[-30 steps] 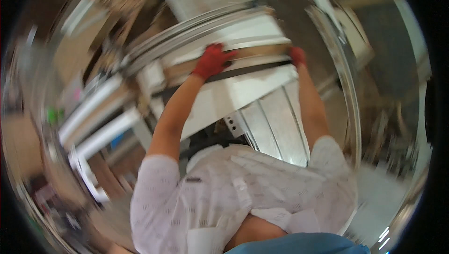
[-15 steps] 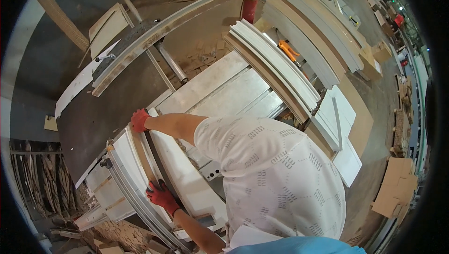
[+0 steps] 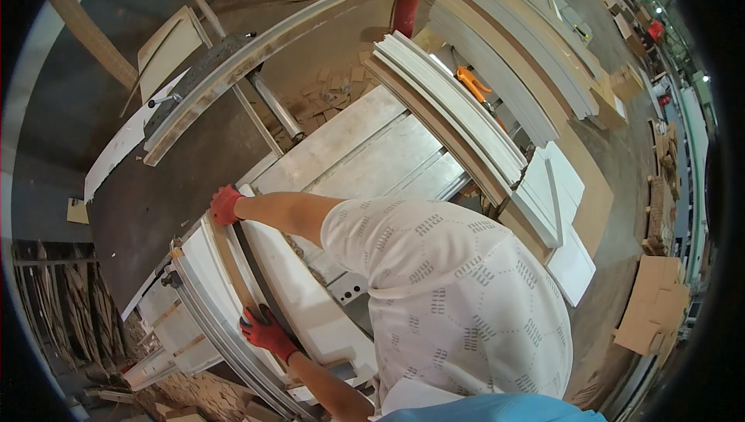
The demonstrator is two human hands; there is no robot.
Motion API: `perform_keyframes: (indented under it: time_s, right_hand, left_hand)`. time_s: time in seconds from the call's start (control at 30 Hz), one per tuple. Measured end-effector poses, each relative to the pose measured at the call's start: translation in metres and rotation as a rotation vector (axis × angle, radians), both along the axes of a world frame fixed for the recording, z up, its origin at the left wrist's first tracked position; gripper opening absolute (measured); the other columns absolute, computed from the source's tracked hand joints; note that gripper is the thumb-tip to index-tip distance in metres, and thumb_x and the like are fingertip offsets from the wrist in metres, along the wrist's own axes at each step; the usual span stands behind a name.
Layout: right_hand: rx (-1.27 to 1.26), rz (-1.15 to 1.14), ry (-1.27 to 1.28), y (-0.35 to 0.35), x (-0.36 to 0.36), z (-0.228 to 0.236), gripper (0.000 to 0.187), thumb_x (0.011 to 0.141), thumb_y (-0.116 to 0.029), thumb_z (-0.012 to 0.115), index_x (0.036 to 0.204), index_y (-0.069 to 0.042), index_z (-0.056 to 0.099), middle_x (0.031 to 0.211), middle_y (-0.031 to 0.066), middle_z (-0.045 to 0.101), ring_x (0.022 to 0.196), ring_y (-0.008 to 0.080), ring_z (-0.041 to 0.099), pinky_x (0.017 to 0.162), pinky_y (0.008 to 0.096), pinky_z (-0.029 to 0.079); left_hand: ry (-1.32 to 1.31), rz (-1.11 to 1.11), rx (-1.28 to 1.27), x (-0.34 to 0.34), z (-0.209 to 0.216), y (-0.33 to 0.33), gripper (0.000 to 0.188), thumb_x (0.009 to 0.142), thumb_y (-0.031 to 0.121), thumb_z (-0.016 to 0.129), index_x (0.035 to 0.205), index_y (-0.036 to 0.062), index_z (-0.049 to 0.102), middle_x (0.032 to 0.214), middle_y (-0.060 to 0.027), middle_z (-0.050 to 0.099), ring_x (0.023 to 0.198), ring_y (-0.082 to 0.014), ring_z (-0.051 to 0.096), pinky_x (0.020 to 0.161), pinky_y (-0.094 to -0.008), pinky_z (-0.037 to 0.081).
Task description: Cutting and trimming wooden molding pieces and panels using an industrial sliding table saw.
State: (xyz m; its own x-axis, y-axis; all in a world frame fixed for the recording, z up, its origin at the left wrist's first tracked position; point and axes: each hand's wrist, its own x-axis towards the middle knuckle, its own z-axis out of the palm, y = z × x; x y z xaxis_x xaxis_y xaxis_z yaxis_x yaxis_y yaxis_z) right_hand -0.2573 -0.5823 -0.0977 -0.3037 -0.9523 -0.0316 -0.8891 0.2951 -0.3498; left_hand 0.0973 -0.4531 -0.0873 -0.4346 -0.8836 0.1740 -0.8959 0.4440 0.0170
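Red gloves with dark fingertips cover both my hands. Slanting in front of me is a long narrow strip of board (image 3: 230,260), with a brown edge and white pieces alongside. My right hand (image 3: 226,204) is closed over its far end, with that arm stretched across from the right. Lower down the same strip, my left hand (image 3: 268,333) straddles it, thumb on one side and fingers on the other. A dark gap runs beside the strip, then a wide white panel (image 3: 310,298). Undersides of both hands are hidden.
A metal saw-like machine table (image 3: 365,154) lies beyond, with a long fence rail (image 3: 272,45) across it. Stacked white boards (image 3: 450,104) lie at right, near an orange-handled tool (image 3: 472,80). A red fire extinguisher (image 3: 406,12) stands behind. Curved metal rails (image 3: 225,336) run at left.
The whole view has shifted slightly. Both hands stay at the same places on the strip, with their grips looking the same.
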Motion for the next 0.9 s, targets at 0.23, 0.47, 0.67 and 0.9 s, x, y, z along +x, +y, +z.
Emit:
perform_keyframes:
  time_s: [0.23,0.47,0.67,0.9]
  right_hand:
    - [-0.049,-0.017,-0.028,0.003,0.004,-0.004,0.047,0.081,-0.049,0.058,0.106,-0.011,0.07,0.113,0.0106,0.064,0.107,0.0326,0.058,0.083,0.0535,0.047]
    - [0.087,0.085,-0.037,0.006,-0.017,0.008,0.045,0.081,-0.045,0.059,0.106,-0.011,0.071,0.116,0.0106,0.065,0.108,0.0321,0.061,0.085,0.051,0.049]
    - [0.091,0.169,-0.069,-0.003,0.003,0.03,0.038,0.078,-0.038,0.059,0.101,-0.012,0.075,0.113,0.012,0.069,0.105,0.0309,0.065,0.083,0.0489,0.052]
    - [0.134,0.276,-0.049,0.013,0.011,0.028,0.021,0.079,-0.026,0.064,0.098,-0.021,0.07,0.108,0.0063,0.066,0.109,0.0295,0.06,0.084,0.0456,0.05]
  left_hand:
    - [-0.01,0.036,0.026,-0.002,0.006,0.004,0.067,0.077,0.032,0.078,0.137,0.0238,0.05,0.129,-0.0187,0.05,0.114,-0.0375,0.051,0.092,-0.0498,0.045]
    - [0.003,0.024,0.032,-0.02,0.011,0.013,0.069,0.076,0.033,0.079,0.138,0.024,0.049,0.129,-0.0172,0.051,0.115,-0.0361,0.051,0.092,-0.0497,0.044]
    - [0.045,-0.033,-0.097,0.007,0.011,0.004,0.059,0.082,0.035,0.074,0.135,0.0191,0.053,0.124,-0.0186,0.055,0.115,-0.0376,0.052,0.094,-0.0504,0.045]
    - [0.121,-0.036,-0.091,0.022,-0.016,0.002,0.06,0.077,0.036,0.076,0.133,0.0284,0.055,0.124,-0.0231,0.055,0.111,-0.0418,0.053,0.092,-0.0528,0.043]
